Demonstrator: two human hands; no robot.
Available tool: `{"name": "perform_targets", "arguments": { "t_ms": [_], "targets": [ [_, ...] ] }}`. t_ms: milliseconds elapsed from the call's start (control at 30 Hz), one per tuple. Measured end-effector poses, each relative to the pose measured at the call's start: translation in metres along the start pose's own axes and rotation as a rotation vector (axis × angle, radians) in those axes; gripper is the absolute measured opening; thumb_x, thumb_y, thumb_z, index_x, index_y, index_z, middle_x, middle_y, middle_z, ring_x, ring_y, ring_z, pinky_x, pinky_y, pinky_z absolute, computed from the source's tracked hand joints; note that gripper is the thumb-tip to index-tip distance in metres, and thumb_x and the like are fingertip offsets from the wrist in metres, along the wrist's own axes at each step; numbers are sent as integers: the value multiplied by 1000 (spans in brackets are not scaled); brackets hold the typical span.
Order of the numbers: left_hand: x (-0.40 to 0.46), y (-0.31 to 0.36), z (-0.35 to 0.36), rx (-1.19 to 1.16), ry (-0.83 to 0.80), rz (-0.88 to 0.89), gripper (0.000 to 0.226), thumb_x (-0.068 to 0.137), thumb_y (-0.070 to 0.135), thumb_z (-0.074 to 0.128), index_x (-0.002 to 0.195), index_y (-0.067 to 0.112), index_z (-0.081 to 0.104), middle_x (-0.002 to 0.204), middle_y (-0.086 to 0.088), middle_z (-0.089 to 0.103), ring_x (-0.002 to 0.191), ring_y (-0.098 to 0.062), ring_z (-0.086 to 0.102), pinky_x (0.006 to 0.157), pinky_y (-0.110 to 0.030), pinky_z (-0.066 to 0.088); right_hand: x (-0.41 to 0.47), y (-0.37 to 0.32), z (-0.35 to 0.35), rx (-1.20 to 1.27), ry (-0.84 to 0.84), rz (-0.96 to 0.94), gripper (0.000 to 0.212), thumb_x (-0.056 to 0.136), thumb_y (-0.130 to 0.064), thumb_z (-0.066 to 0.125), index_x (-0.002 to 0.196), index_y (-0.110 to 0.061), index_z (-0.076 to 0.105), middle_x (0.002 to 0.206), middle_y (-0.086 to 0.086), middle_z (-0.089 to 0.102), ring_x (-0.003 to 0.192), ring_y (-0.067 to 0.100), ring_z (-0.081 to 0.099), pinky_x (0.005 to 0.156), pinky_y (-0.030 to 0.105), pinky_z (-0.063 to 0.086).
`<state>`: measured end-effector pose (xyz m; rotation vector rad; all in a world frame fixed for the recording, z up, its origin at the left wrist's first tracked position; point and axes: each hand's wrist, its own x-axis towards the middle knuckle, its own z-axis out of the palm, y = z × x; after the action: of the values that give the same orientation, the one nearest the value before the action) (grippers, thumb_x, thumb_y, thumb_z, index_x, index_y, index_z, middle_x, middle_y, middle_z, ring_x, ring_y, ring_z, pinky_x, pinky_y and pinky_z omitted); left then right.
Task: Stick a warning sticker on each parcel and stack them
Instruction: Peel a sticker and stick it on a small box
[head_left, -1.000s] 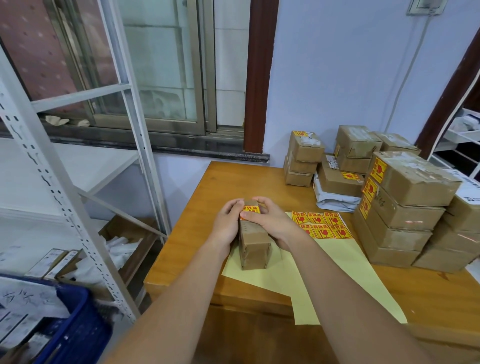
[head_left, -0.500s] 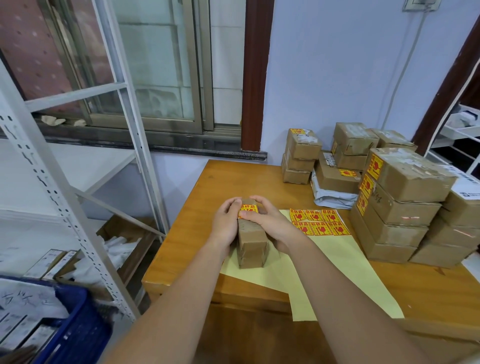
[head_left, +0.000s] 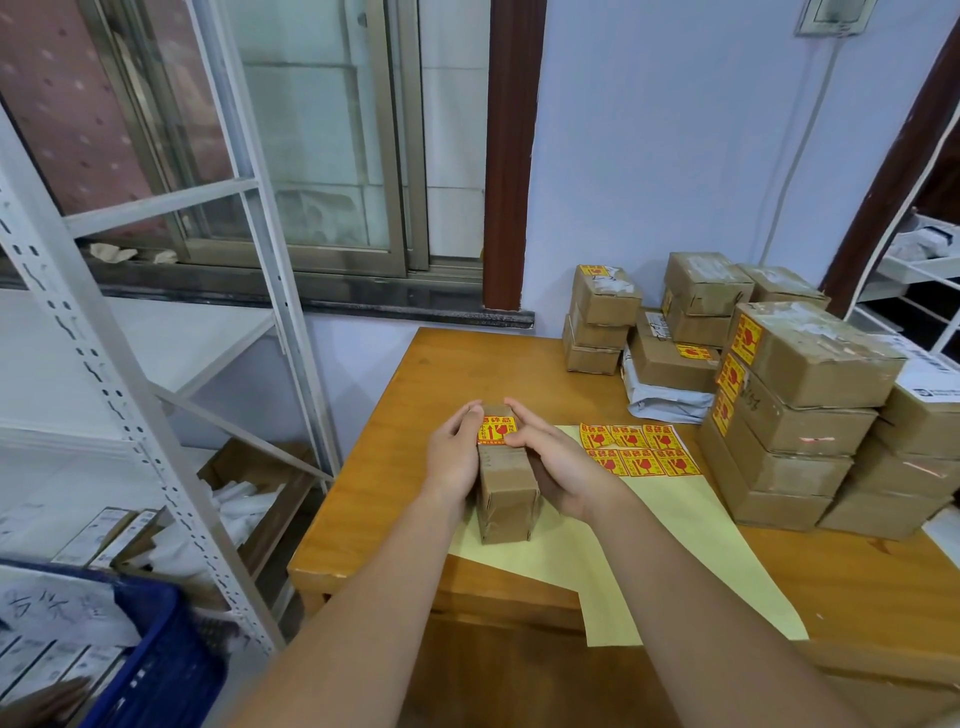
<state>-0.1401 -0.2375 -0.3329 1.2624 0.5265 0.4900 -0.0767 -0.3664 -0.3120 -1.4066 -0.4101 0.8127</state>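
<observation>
Parcels that already wear a yellow sticker sit in tall piles at the far right of the wooden table, so the done ones stay out of your way. More brown boxes stand in smaller piles at the far edge by the wall, and one of those piles rests on a soft grey bag. A big pale yellow backing sheet lies flat on the near part of the table, right under your work, so the stickers are easy to reach. Six unused warning stickers are left on its far end, just right of your hands.

The small parcel you are working on rests on that sheet, near the left edge of the table, with its long side pointing away from you. Your left hand holds its left side with curled fingers, to keep the box from sliding. Your right hand wraps the right side, and its thumb presses the edge of the fresh sticker on the far end of the top. You seem to be rubbing it down so it sticks flat. Once it holds, this box looks ready to join the piles on the right
</observation>
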Motion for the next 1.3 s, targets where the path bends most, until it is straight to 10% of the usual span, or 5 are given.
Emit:
{"name": "perform_targets", "arguments": {
  "t_ms": [333, 500, 667, 800, 1300],
  "targets": [
    [-4, 1, 0, -11, 8, 2, 27, 104, 33, 59, 126, 27, 72, 118, 1, 74, 107, -19, 71, 97, -42, 57, -7, -3, 0, -44, -30, -12, 65, 97, -13, 55, 153, -41, 37, 163, -4, 27, 119, 9, 55, 105, 35, 47],
    [-6, 2, 0, 11, 5, 7, 28, 104, 35, 57, 128, 28, 70, 117, 2, 73, 105, -15, 70, 78, -27, 55, -7, -3, -2, -41, -34, 6, 64, 97, -10, 45, 153, -40, 38, 134, -13, 47, 119, 11, 55, 110, 39, 44],
    [-5, 3, -2, 24, -25, -4, 26, 104, 36, 58, 125, 30, 72, 117, 2, 74, 108, -17, 70, 96, -37, 57, -2, -1, -2, -93, 28, -17, 41, 98, -48, 53, 139, -45, 50, 133, -12, 60, 126, 12, 56, 112, 42, 44],
    [-4, 2, -3, 13, -25, 14, 23, 103, 33, 60, 120, 30, 74, 117, 1, 75, 108, -20, 71, 98, -42, 57, 5, 3, 2, -224, 110, -95, 62, 67, -73, 79, 123, -58, 58, 142, -3, 56, 129, 17, 57, 111, 48, 45],
    [-5, 1, -3, 63, -22, 28, 24, 103, 36, 58, 121, 32, 74, 116, 1, 75, 108, -22, 71, 101, -50, 55, -2, -4, -7, -137, 23, -93, 49, 94, -24, 72, 140, -31, 55, 123, -14, 66, 108, 13, 71, 88, 32, 59]
  ]
}}
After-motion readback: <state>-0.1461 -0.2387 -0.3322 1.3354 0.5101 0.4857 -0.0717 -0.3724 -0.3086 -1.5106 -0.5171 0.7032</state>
